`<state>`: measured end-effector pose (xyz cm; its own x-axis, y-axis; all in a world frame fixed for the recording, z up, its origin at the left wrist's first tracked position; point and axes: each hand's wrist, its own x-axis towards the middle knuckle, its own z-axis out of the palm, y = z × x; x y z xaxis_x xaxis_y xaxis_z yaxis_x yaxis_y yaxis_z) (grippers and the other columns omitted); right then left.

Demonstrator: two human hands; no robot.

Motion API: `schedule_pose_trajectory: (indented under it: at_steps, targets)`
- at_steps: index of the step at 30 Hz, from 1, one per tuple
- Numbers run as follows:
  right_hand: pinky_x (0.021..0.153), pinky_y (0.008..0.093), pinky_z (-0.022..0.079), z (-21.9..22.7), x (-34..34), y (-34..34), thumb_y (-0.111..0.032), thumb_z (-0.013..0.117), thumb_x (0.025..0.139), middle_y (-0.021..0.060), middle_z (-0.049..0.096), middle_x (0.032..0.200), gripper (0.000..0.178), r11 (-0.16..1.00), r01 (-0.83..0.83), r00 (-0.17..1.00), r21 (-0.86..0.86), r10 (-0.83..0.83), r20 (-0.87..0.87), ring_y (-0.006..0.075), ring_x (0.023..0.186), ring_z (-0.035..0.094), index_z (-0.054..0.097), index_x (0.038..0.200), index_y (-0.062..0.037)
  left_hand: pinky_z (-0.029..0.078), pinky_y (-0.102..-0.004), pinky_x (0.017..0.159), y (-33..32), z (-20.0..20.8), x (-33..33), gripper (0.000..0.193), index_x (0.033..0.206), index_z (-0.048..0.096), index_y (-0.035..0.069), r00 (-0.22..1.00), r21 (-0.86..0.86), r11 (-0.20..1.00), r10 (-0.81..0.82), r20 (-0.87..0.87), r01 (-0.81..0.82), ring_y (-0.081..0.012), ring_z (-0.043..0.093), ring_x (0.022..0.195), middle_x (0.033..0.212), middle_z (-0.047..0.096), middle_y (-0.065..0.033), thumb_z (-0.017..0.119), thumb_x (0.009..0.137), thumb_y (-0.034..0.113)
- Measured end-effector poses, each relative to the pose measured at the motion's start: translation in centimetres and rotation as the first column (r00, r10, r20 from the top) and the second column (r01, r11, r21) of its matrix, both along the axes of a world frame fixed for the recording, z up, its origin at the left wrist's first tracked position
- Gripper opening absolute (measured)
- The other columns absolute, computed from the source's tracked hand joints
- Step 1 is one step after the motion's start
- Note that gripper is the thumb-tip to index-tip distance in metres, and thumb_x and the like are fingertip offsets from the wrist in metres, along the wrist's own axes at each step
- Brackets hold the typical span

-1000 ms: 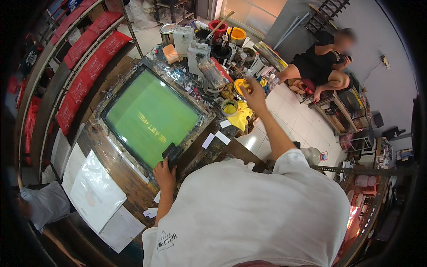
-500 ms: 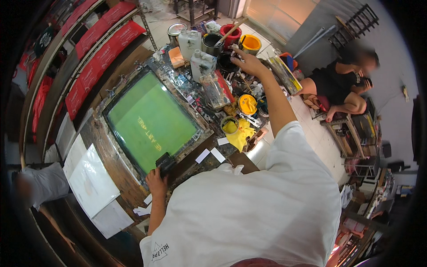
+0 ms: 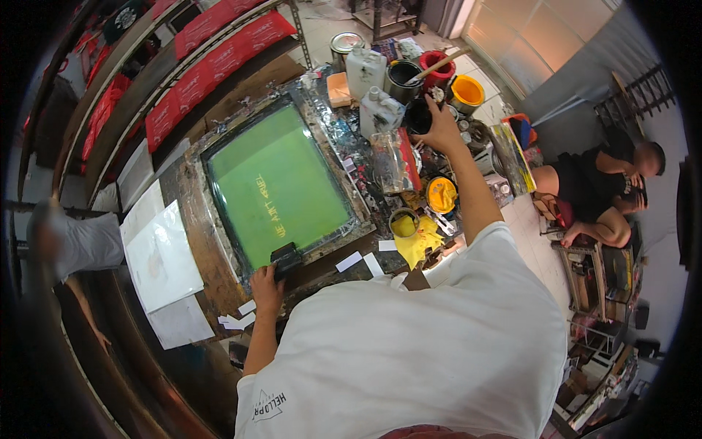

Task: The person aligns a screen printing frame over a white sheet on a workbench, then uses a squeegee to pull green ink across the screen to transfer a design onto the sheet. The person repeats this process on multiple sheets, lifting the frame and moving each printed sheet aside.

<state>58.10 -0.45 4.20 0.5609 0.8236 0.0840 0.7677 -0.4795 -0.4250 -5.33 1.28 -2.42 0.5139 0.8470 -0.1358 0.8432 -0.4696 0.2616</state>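
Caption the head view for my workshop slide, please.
Left hand on a black squeegee at the green screen; right hand reaches a black tub among paint cans.

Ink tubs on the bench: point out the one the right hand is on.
The black tub under the right hand; the red and yellow tubs sit beyond it.

A green printing screen (image 3: pixel 274 183) with yellow lettering, red folded cloths (image 3: pixel 201 69) with white marks, yellow paint tubs (image 3: pixel 441 194), a black pot (image 3: pixel 418 115), white jugs (image 3: pixel 365 69).
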Motion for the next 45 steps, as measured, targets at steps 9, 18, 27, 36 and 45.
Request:
schedule_pose_trajectory:
  at_steps: [9, 18, 27, 36, 45]
  targets:
    - [0.114, 0.0506, 0.046, 1.9, -1.0, -2.1, -0.043, 0.098, 0.061, 0.0263, 0.055, 0.141, 0.119, 0.953, 0.089, 0.996, 0.291, -0.087, -0.020, 0.0444, 0.134, 0.056, 0.043, 0.162, -0.0176, 0.040, -0.0514, 0.110, -0.2, -0.1, 0.0, 0.063, 0.143, 0.061, 0.011, 0.998, -0.044, 0.999, 0.014, -0.061, -0.017, -0.0395, 0.056, 0.126, 0.133, 0.060, -0.0182, 0.085, 0.085, 0.018]
    - [0.109, 0.0480, 0.049, 11.1, -2.1, -5.0, -0.043, 0.100, 0.064, 0.0251, 0.065, 0.137, 0.106, 0.835, 0.130, 0.974, 0.535, -0.208, 0.089, 0.0384, 0.127, 0.064, 0.054, 0.153, -0.0086, 0.044, -0.0510, 0.104, 0.5, -0.1, -0.4, 0.059, 0.136, 0.066, 0.010, 0.995, 0.002, 0.999, -0.034, 0.096, 0.034, -0.0394, 0.058, 0.121, 0.125, 0.063, -0.0172, 0.087, 0.082, 0.022]
    - [0.113, 0.0480, 0.049, 27.9, -13.9, 0.2, -0.034, 0.098, 0.065, 0.0236, 0.060, 0.144, 0.099, 0.797, -0.368, 0.892, 0.479, 0.157, 0.424, 0.0377, 0.133, 0.060, 0.058, 0.152, -0.0113, 0.049, -0.0478, 0.095, 1.4, -1.9, -2.4, 0.055, 0.132, 0.067, 0.010, 0.975, 0.011, 0.992, -0.128, 0.183, 0.128, -0.0356, 0.062, 0.110, 0.112, 0.065, -0.0144, 0.086, 0.083, 0.026]
    - [0.108, 0.0544, 0.047, 19.4, -25.5, 22.1, -0.042, 0.094, 0.059, 0.0275, 0.056, 0.134, 0.105, 0.680, -0.707, 0.634, 0.197, 0.484, 0.604, 0.0481, 0.121, 0.054, 0.056, 0.153, -0.0166, 0.050, -0.0472, 0.092, 2.6, -3.0, -3.0, 0.052, 0.126, 0.067, 0.010, 0.939, 0.030, 0.980, -0.199, 0.281, 0.199, -0.0354, 0.061, 0.104, 0.105, 0.061, -0.0141, 0.087, 0.080, 0.021]
    - [0.096, 0.0528, 0.052, 9.2, -32.5, 35.2, -0.038, 0.093, 0.055, 0.0184, 0.057, 0.127, 0.102, 0.684, -0.649, 0.471, -0.332, 0.704, 0.531, 0.0403, 0.120, 0.055, 0.058, 0.148, -0.0134, 0.050, -0.0475, 0.094, 2.5, -2.2, -3.5, 0.051, 0.124, 0.067, 0.010, 0.910, 0.027, 0.983, -0.177, 0.375, 0.180, -0.0342, 0.060, 0.108, 0.109, 0.061, -0.0139, 0.087, 0.078, 0.018]
